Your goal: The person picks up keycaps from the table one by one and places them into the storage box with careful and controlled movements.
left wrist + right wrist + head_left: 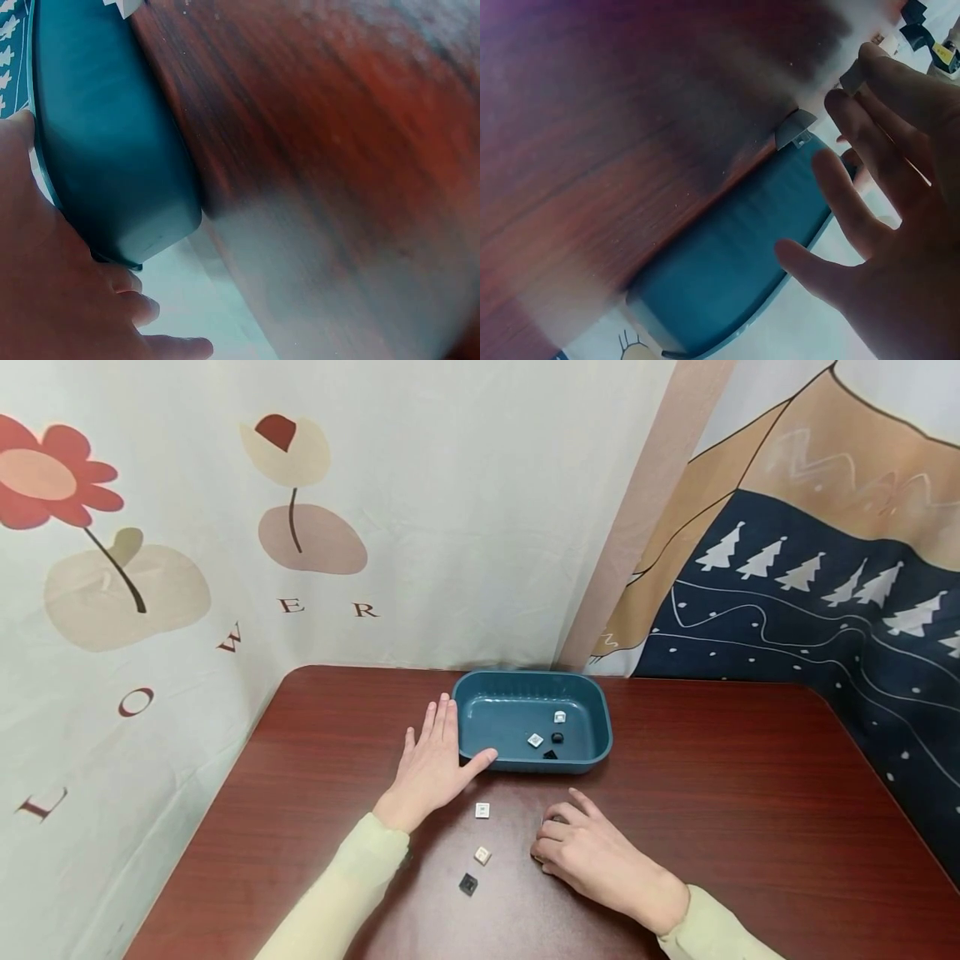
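Note:
My left hand (pixel 431 768) lies along the left end of a blue-green plastic tray (pixel 532 766), fingers straight and thumb over the near rim. In the left wrist view the same tray (pixel 112 150) shows its outer side. My right hand (pixel 596 856) is above the table in front of the tray. In the right wrist view its thumb and a finger pinch a small greyish keycap (pixel 851 76), mostly hidden in the head view. Between the hands lie a white keycap (pixel 482 810), a cream keycap (pixel 482 856) and a black keycap (pixel 468 884).
Several keycaps sit in the tray, among them a white keycap (pixel 535 740) and a black keycap (pixel 557 737). The reddish-brown table (pixel 712 793) ends at a printed curtain (pixel 465 527) behind the tray.

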A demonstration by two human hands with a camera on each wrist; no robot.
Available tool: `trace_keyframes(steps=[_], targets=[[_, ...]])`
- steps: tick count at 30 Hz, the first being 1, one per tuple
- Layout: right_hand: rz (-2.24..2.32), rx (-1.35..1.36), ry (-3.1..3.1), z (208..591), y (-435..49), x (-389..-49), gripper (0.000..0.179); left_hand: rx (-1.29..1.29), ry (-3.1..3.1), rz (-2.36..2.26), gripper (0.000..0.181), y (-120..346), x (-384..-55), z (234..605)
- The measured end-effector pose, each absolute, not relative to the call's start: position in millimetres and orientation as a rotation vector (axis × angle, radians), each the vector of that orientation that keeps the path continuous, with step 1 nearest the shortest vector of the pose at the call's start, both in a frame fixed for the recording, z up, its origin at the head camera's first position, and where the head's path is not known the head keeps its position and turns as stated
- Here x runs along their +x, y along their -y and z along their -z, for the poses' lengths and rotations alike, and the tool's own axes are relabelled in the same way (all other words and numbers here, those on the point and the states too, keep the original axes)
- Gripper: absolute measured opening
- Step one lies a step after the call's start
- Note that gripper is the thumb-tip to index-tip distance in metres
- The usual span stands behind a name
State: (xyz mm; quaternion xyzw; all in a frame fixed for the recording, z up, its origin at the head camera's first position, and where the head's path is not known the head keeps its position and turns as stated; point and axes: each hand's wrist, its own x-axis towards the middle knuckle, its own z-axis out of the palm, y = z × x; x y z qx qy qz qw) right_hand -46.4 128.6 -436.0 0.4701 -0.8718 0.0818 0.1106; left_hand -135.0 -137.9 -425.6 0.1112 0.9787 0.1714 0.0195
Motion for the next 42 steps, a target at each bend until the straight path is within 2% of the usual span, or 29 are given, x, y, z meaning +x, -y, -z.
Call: trace_keyframes(steps=[7, 17, 33, 42], targets=[[-0.318, 1.354, 2.511, 429, -137, -49, 0.022, 0.342, -3.041, -0.532, 0.111, 138, -135, 428], [-0.418, 1.167, 2.476, 411, -146, -60, 0.025, 0.338, -3.026, -0.548, 0.109, 138, -134, 426], [-0.537, 1.033, 2.357, 378, -158, -81, 0.021, 0.332, -3.031, -0.548, 0.110, 138, -135, 426], [-0.542, 0.923, 2.390, 373, -158, -101, 0.028, 0.335, -3.029, -0.551, 0.109, 138, -136, 427]])
